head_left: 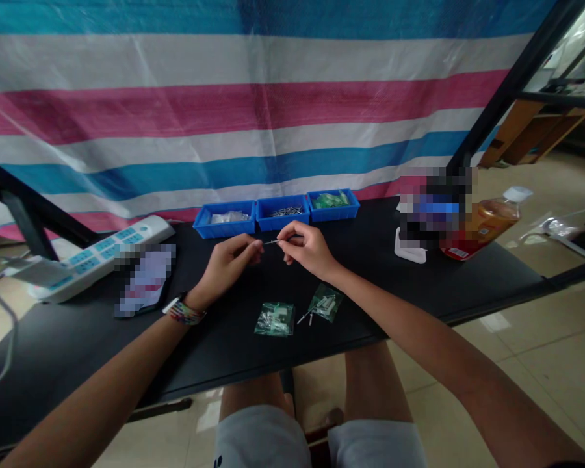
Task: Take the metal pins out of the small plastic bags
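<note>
The thin metal pin [272, 242] sits above the worktop [419, 286], before the blue bins [283, 211]. The left hand [234, 257] and right hand [305, 247] pinch opposite ends, each grip clenched on it. Recommended: a light, level pinch, fingertips only.

On my remote feed, the left blurred patch [143, 279] and the far-right blurred patch [433, 208] on the black table [468, 279] are unreadable; the thin metal piece [272, 242] pinched between left hand [231, 260] and right hand [306, 248] is too small to identify.
</note>
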`<state>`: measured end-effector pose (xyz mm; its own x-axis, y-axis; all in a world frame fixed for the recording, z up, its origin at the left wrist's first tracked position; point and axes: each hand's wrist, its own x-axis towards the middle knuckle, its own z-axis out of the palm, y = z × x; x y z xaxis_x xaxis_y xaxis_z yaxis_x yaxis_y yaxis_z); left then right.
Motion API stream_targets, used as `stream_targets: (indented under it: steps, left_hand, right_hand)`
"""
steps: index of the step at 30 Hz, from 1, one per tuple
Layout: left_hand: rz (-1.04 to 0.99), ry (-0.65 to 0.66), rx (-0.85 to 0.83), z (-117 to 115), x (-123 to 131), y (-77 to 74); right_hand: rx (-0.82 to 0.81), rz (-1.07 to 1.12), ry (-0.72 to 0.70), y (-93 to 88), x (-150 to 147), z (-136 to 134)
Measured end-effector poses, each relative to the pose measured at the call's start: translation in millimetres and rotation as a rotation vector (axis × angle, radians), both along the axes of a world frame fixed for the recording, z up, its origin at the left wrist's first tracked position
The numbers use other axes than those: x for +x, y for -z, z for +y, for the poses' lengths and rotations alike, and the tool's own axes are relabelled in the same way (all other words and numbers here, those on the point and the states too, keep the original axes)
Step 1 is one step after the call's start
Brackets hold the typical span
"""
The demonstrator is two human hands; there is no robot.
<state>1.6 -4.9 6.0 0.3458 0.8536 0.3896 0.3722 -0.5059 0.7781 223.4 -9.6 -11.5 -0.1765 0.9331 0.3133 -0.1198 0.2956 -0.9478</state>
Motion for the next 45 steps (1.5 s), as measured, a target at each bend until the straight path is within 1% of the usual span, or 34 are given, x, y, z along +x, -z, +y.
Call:
stream_targets:
  steps: [6,9,11,14,16,18,20,21,22,23,24,26,27,28,30,31,33,36,39,42,45]
  left_hand:
    - [-0.009,0.009,-0.037,1,-1,4.4]
    - [-0.036,0.000,-0.057,3,-3,6.9]
    - [-0.071,-0.004,-0.075,3,-4,7.5]
    - [-0.110,0.008,-0.098,4,-4,7.3]
    - [-0.118,0.025,-0.107,4,-4,7.2]
    - [-0.121,0.032,-0.112,4,-3,7.1]
    - [-0.122,0.033,-0.116,4,-3,7.1]
    - [-0.122,0.034,-0.118,4,-4,7.1]
    - [-0.121,0.037,-0.119,4,-4,7.1]
    - [-0.115,0.040,-0.118,4,-4,7.1]
    - [-0.107,0.044,-0.116,4,-4,7.2]
    - [-0.089,0.050,-0.107,3,-5,7.2]
    - [-0.081,0.052,-0.101,3,-5,7.2]
    - [-0.074,0.053,-0.094,2,-5,7.2]
    - [-0.063,0.057,-0.080,2,-5,7.1]
    - [-0.058,0.058,-0.075,2,-5,7.1]
    - [-0.048,0.063,-0.068,2,-5,7.2]
    - [-0.044,0.063,-0.059,3,-6,8.1]
    - [-0.042,0.053,-0.061,5,-8,9.8]
    - [-0.038,0.040,-0.074,6,-9,11.8]
    - [-0.029,0.039,-0.084,7,-10,12.8]
  right_hand:
    - [0.007,0.007,0.005,-0.5,-1,-3]
    - [0.012,0.022,0.012,-1.4,1,1]
    - [0.043,0.030,0.077,-4.4,4,9]
    - [0.104,0.011,0.275,-9.2,11,28]
    - [0.125,-0.073,0.372,-9.6,16,41]
    - [0.156,-0.192,0.408,-7.5,22,49]
    - [0.179,-0.286,0.415,-5.9,29,49]
    - [0.174,-0.317,0.389,-6.6,32,48]
    - [0.155,-0.349,0.321,-8.8,35,44]
    - [0.127,-0.390,0.208,-12.7,38,39]
    - [0.098,-0.441,0.050,-18.1,40,34]
    - [0.073,-0.579,-0.319,-31.6,43,20]
    - [0.069,-0.642,-0.464,-38.5,43,12]
    - [0.063,-0.693,-0.580,-44.9,43,4]
    - [0.045,-0.788,-0.734,-54.3,40,-11]
    - [0.037,-0.841,-0.780,-57.2,39,-18]
    - [0.030,-0.957,-0.817,-59.8,34,-29]
    - [0.054,-1.106,-0.798,-60.5,28,-37]
    - [0.068,-1.209,-0.772,-62.6,25,-40]
    - [0.071,-1.254,-0.740,-65.3,24,-41]
    - [0.078,-1.218,-0.709,-64.2,28,-38]
